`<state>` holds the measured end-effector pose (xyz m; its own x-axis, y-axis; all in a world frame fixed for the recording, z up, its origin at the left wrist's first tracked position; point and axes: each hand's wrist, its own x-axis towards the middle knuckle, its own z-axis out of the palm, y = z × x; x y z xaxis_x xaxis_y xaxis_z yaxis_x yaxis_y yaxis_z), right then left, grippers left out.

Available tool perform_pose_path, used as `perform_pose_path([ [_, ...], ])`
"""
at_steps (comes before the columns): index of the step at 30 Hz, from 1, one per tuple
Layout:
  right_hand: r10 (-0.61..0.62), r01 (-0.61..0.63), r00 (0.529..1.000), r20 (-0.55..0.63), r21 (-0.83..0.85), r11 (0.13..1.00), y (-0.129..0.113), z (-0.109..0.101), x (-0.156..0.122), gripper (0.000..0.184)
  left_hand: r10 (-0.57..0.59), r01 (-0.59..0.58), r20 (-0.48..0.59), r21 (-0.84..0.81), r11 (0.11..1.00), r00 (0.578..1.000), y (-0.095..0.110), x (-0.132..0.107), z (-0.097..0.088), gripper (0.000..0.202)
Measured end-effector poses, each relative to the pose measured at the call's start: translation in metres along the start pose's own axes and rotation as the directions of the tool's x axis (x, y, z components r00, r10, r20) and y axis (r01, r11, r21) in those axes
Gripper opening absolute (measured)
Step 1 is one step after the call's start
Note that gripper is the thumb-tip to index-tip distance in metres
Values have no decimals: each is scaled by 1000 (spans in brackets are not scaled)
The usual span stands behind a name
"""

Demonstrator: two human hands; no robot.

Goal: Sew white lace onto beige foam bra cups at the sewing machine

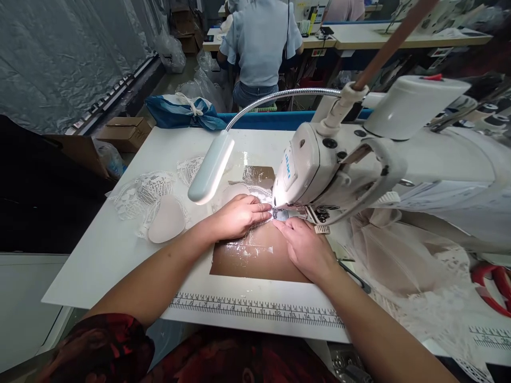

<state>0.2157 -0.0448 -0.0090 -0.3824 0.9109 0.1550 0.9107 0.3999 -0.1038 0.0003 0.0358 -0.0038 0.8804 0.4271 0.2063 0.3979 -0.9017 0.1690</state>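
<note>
A white lace piece (259,192) lies under the needle area of a white sewing machine (309,159), lit by the lamp. My left hand (241,217) is on the lace, its fingers close together and pointing at the presser foot. Just right of the foot, my right hand (305,242) has its index finger reaching to the fabric edge and its other fingers curled. Both hands appear closed on the lace; their undersides are hidden. Beneath them is a shiny brown sheet (259,260), taped to the white table (131,271).
Lace pieces (146,191) and a pale moulded cup (166,219) lie left. A gooseneck lamp (211,167) overhangs the work. Sheer lace fabric (415,266), dark snips (355,276) and red-handled scissors (493,287) are right. A ruler strip (255,308) marks the front edge. Another person (261,42) sits ahead.
</note>
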Motion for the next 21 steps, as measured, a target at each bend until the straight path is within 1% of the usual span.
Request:
perform_pose_path([
  [3,4,-2,999,-40,53,999,2,2,-2,49,-12,12,-17,-5,1000,1000,-1,1,2,41],
  [7,24,-21,999,-37,92,996,2,2,-2,46,-19,20,-14,11,1000,1000,-2,1,3,42],
  [10,36,-30,998,-45,131,991,3,2,-2,44,-41,42,-7,60,997,999,0,0,1,41],
  [13,36,-22,996,-78,174,984,3,2,-3,43,-143,142,0,134,981,990,8,-3,-7,38],
  [16,16,15,991,-136,226,974,3,0,-4,40,-242,232,45,161,959,969,20,-6,-18,35],
  [18,0,40,988,-156,254,966,2,-1,-5,38,-258,247,75,128,961,963,28,-8,-23,35],
  [21,-50,86,988,-148,245,966,2,-2,-6,36,-243,240,55,59,969,968,35,-8,-24,32],
])
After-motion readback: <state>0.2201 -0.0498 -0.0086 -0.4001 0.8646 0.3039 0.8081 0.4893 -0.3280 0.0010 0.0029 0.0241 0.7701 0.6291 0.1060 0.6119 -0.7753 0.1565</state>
